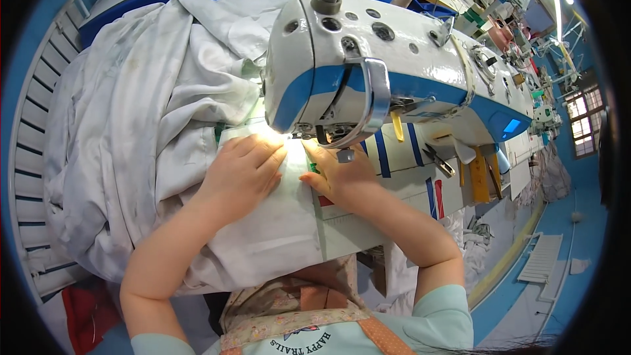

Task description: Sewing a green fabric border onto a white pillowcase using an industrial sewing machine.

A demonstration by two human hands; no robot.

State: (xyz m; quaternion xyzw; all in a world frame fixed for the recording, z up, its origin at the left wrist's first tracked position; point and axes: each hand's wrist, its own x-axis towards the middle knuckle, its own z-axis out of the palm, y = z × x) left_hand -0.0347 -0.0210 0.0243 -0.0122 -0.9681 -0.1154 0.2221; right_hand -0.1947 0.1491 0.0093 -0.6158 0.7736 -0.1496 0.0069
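Note:
White fabric (pixel 282 223) runs under the head of a white and blue sewing machine (pixel 407 52), where a bright lamp lights the needle area. My left hand (pixel 240 174) lies on the fabric just left of the needle, fingers stretched forward and close together. Its fingertips are washed out by the glare. Right of the needle is my right hand (pixel 345 174), with thumb and forefinger apart at the fabric's edge. The machine head hides part of its other fingers. A large heap of the same fabric (pixel 131 112) spreads across the left side.
Dark thread snips (pixel 439 160) and a yellow strip-like tool (pixel 480 177) lie on the machine bed, right of my right hand. Blue tape strips (pixel 414 144) mark the bed. A white slatted rail (pixel 29 177) borders the heap at left. Further machines stand in the right background.

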